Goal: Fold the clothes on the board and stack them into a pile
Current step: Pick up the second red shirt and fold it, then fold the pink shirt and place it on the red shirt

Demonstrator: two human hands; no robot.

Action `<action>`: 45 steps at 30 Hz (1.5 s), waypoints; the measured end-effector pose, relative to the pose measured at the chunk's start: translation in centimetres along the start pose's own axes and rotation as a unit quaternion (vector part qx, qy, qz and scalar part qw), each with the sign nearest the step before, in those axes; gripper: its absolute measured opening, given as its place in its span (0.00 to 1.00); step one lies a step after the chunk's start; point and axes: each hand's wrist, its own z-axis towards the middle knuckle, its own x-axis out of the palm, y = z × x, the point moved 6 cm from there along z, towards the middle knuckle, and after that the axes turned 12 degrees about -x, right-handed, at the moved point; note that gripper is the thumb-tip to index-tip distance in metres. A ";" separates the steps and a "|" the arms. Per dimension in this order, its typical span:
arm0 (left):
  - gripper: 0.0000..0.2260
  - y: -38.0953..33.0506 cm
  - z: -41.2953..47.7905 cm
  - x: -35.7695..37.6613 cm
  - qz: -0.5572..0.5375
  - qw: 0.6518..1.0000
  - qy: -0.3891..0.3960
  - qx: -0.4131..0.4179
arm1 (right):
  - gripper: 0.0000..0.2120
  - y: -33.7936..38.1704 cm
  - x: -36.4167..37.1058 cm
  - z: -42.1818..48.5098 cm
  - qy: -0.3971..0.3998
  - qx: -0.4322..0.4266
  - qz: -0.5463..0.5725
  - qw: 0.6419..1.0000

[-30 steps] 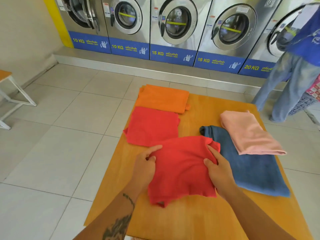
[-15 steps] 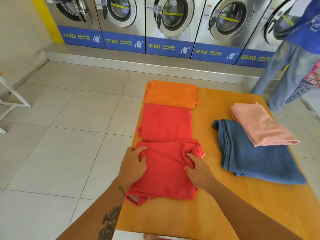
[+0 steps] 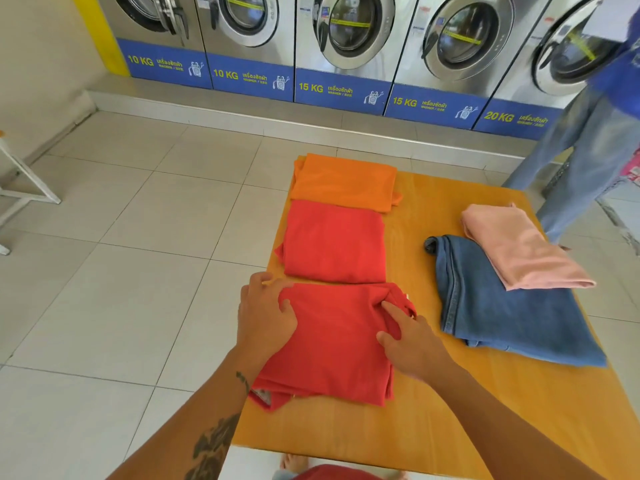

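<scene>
A folded red garment (image 3: pixel 332 344) lies at the near left of the yellow wooden board (image 3: pixel 415 427). My left hand (image 3: pixel 265 317) grips its left edge near the top corner. My right hand (image 3: pixel 412 337) pinches bunched cloth at its upper right corner. Just beyond it lies a second folded red garment (image 3: pixel 334 240), and past that a folded orange one (image 3: pixel 343 181), the three lined up along the board's left side. On the right, folded blue jeans (image 3: pixel 512 317) lie flat with a folded pink garment (image 3: pixel 516 247) resting on their far end.
A row of steel washing machines (image 3: pixel 346 36) stands on a raised step behind the board. A person in jeans and a blue top (image 3: pixel 581 140) stands at the board's far right corner. A white bench frame (image 3: pixel 20 188) is on the tiled floor at the left.
Both hands slid the near red garment leftward across the board, off the jeans' edge, until it lined up under the other red garment. The camera view also shifted left.
</scene>
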 end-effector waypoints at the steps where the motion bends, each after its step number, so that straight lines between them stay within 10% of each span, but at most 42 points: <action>1: 0.15 -0.7 0.1 -0.3 -0.020 1.000 -0.009 0.004 | 0.31 -0.2 -0.3 -0.1 0.005 0.000 -0.005 1.000; 15: 0.15 -18.4 -1.0 10.0 -0.068 0.980 0.093 0.160 | 0.26 -12.6 -13.3 -0.5 -0.076 0.076 0.210 0.972; 25: 0.27 -30.1 -5.1 24.3 0.077 0.954 0.218 0.192 | 0.38 -26.3 -19.9 0.1 -0.213 0.157 0.488 0.832; 28: 0.31 -31.5 -5.7 27.2 0.174 0.938 0.237 0.184 | 0.26 -26.2 -21.3 1.7 -0.220 0.103 0.493 0.835; 34: 0.34 -31.7 -5.2 29.6 0.276 0.906 0.236 0.215 | 0.37 -26.2 -21.0 5.5 -0.291 0.115 0.543 0.779; 45: 0.27 -31.9 -2.1 30.7 0.099 0.924 0.278 0.244 | 0.32 -26.3 -22.6 9.9 -0.356 0.227 0.409 0.809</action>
